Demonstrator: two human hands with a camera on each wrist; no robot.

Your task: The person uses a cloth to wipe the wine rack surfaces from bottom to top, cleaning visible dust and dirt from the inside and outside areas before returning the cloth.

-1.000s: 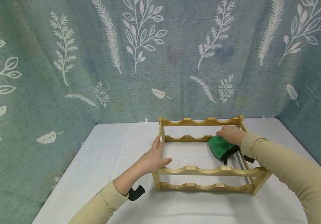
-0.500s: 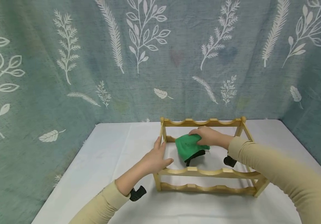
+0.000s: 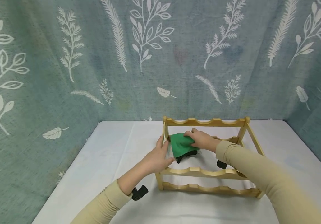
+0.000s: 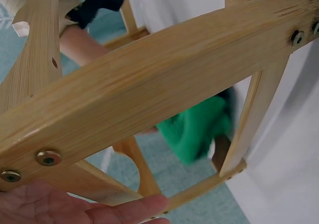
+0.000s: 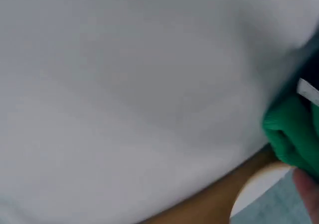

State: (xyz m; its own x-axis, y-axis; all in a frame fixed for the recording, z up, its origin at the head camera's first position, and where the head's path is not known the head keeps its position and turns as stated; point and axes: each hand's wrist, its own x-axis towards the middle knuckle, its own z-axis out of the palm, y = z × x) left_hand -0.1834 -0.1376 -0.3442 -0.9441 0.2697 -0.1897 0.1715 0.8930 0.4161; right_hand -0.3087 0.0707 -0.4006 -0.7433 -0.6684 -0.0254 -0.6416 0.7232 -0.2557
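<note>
A wooden rack with scalloped rails (image 3: 205,173) stands on the white table. My left hand (image 3: 156,158) rests against the rack's left end, fingers straight and thumb spread. In the left wrist view, its fingers (image 4: 134,209) lie below a bolted end bar (image 4: 159,77). Inside the rack, near its left end, my right hand (image 3: 204,140) grips a green cloth piece with black trim (image 3: 180,145) and a short dark strap. The right wrist view catches only the green cloth's edge (image 5: 289,137), a white label and one fingertip (image 5: 308,191); its exact kind cannot be told.
White cloth covers the table (image 3: 115,149). Behind it hangs a blue-green curtain (image 3: 138,93) with white leaf prints. The rack's front rails and right end bar (image 3: 254,138) surround the right forearm. A dark wrist device (image 3: 139,193) sits under the left wrist.
My right hand has moved left inside the rack with the green cloth, from near the right end to near the left end. The left hand stays at the rack's left end.
</note>
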